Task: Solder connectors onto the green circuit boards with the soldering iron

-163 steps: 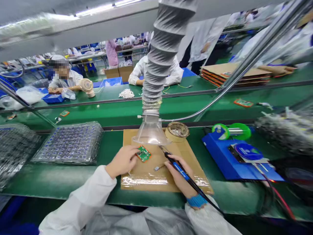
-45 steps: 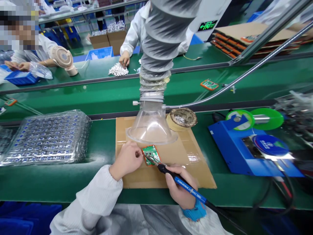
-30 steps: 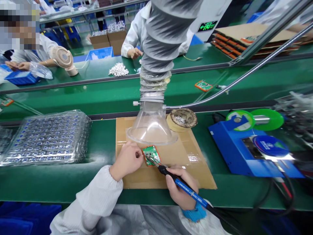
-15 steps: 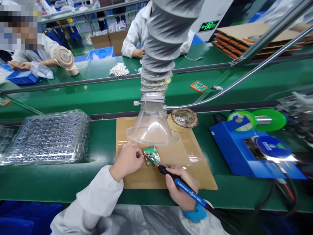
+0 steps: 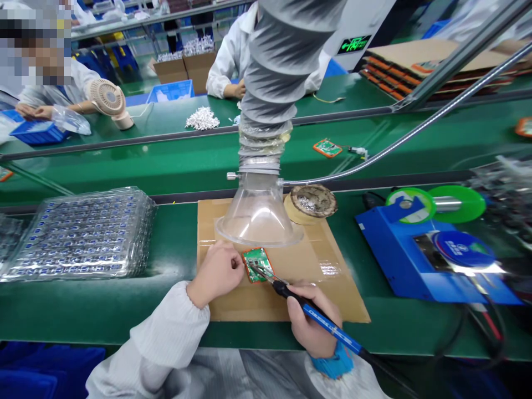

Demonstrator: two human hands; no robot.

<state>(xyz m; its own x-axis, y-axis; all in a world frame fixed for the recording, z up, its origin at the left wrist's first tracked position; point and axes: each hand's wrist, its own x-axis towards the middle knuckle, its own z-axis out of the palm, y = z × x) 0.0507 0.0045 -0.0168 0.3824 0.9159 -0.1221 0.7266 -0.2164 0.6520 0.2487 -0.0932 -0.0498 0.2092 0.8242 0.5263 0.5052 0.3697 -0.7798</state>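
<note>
A green circuit board (image 5: 261, 256) with an orange edge lies on a cardboard sheet (image 5: 324, 296). At the board's left edge is my left hand (image 5: 220, 270), its thumb and fingers pinched together; whatever they hold is hidden. My right hand (image 5: 313, 321) grips a soldering iron (image 5: 328, 323) with a blue and black handle. The iron's metal tip points up and left over the board; whether it touches the surface I cannot tell. Just beyond the board stands a clear fume hood (image 5: 260, 216) on a grey ribbed hose (image 5: 286, 61).
Left is a stack of clear plastic trays (image 5: 83, 233). A round tin of dark residue (image 5: 312, 202) sits behind the cardboard. To the right is a blue solder feeder (image 5: 386, 249) with a green reel. A green conveyor (image 5: 187, 160) carries another board (image 5: 327, 148). Co-workers sit across.
My right hand has drawn the soldering iron slightly right and back. My left hand has kept its place. The board on the conveyor has shifted left, and another orange-edged one shows at the right edge.
</note>
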